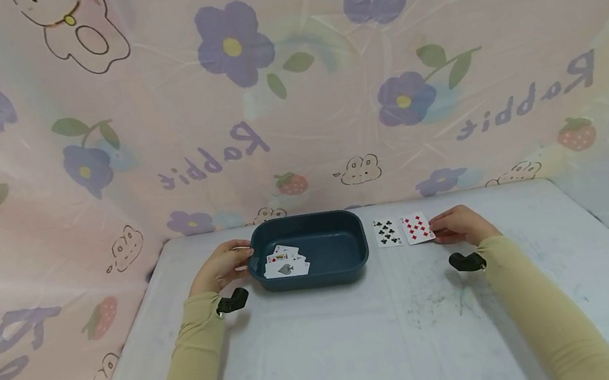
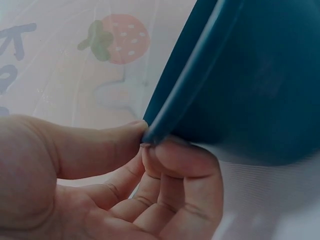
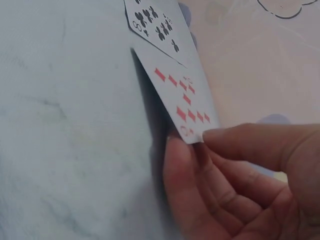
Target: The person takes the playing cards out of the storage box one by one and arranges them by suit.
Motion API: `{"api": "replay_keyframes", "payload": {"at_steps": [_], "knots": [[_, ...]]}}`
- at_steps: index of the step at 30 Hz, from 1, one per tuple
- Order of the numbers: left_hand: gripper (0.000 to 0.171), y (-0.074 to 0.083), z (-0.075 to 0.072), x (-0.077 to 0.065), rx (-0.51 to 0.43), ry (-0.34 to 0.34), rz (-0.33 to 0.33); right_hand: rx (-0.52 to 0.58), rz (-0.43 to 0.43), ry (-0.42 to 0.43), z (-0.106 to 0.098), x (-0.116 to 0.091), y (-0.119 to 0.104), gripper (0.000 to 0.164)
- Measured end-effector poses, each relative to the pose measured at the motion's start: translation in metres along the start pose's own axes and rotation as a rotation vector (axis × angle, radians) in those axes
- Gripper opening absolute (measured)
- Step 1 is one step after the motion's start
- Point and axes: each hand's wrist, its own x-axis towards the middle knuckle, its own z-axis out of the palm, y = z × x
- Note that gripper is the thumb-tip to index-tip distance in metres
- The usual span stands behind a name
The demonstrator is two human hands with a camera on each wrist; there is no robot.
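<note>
A dark blue rectangular tray point(image 1: 343, 271) sits near the table's back edge. My left hand point(image 1: 221, 267) pinches its left rim between thumb and curled fingers, as the left wrist view shows up close. Several playing cards point(image 1: 288, 267) lie overlapping in the tray's left part, an ace of spades on top. Right of the tray, a clubs card point(image 1: 387, 233) lies face up on the table. Beside it, a diamonds card point(image 1: 417, 228) is pinched at its edge by my right hand point(image 1: 462, 226). In the right wrist view, the diamonds card point(image 3: 180, 100) tilts up with a shadow beneath it.
A white cloth covers the table point(image 1: 333, 354), with faint dark smudges point(image 1: 438, 309) in front of the two cards. Patterned curtain point(image 1: 288, 98) with flowers and rabbits hangs behind and along both sides. A black wrist camera point(image 1: 232, 300) is strapped at the left wrist, another point(image 1: 467, 262) at the right.
</note>
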Motion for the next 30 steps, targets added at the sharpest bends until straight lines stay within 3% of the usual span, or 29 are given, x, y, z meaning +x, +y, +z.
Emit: {"api": "replay_keyframes", "payload": {"at_steps": [30], "knots": [[0.038, -0.0001, -0.0003, 0.0014, 0.007, -0.005, -0.006, 0.014, 0.039, 0.025, -0.0036, -0.006, -0.0077, 0.038]]}}
